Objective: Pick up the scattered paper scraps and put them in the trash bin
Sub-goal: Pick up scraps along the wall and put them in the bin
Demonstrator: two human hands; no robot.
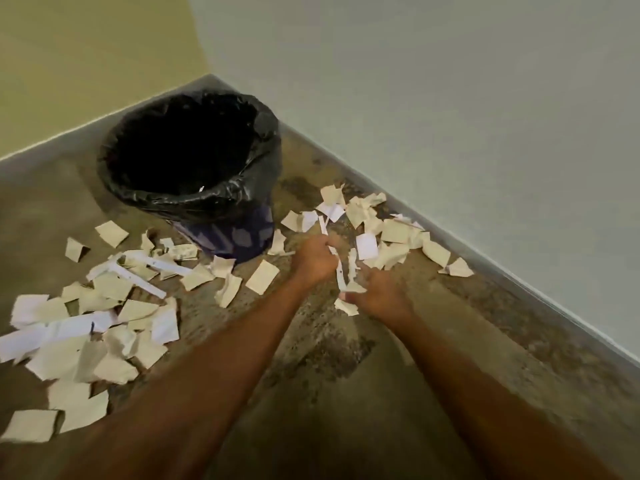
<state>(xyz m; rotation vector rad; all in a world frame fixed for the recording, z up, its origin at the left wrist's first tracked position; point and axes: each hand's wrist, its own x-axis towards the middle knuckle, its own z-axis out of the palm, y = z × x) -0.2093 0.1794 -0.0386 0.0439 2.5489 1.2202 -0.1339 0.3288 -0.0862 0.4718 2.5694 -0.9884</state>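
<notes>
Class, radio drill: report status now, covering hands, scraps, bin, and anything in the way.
Left hand and right hand both shut on paper strips. Trash bin open, black-lined, interior dark. Many scraps on floor, both sides. Nothing in the way.

The inside of the black-lined round trash bin (188, 152) was lost in darkness; pale torn paper scraps (20, 341) were cut off at the floor's left edge.

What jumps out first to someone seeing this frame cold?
The paper scraps littering the floor, thickest at lower left, with a second patch along the right wall. Next, the trash bin with its black liner, standing in the corner. In the middle, the left hand and right hand each clutch scraps just above the floor.
</notes>
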